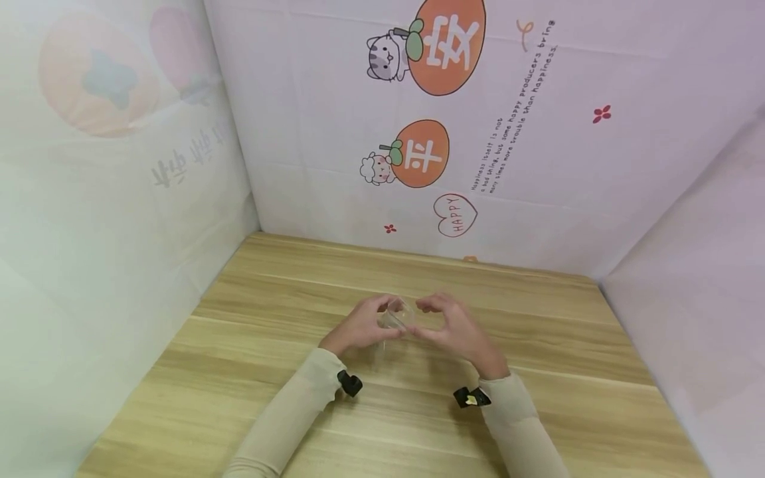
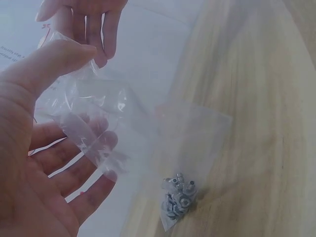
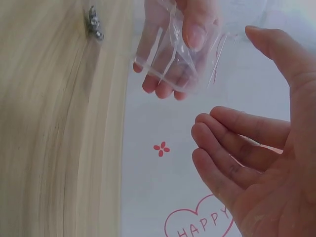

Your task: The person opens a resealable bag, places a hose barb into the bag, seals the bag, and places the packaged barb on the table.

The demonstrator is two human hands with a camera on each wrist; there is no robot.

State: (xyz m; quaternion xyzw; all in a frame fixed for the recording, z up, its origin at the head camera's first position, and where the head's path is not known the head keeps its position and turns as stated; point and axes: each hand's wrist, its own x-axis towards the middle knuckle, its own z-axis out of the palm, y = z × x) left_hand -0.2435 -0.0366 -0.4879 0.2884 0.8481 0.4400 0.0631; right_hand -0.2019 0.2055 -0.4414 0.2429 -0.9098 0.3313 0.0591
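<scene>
A clear plastic bag (image 1: 399,315) hangs from my left hand (image 1: 362,324) above the table. In the left wrist view, the thumb lies over the bag's gathered upper part (image 2: 101,98) with the fingers behind it. Small silvery metal fittings (image 2: 178,197) are bunched in the bag's bottom corner; their exact kind is hard to tell. My right hand (image 1: 459,335) is close beside the bag, its thumb and fingers spread apart. Nothing lies between them in the right wrist view, where the metal fittings (image 3: 93,23) appear at upper left.
Beneath both hands is a wood-grain table (image 1: 287,299). White printed sheets enclose it, with a back sheet (image 1: 323,166) and sheets at the left (image 1: 119,232) and right (image 1: 705,299). A black strap (image 1: 349,383) is on the left wrist, another (image 1: 472,397) on the right.
</scene>
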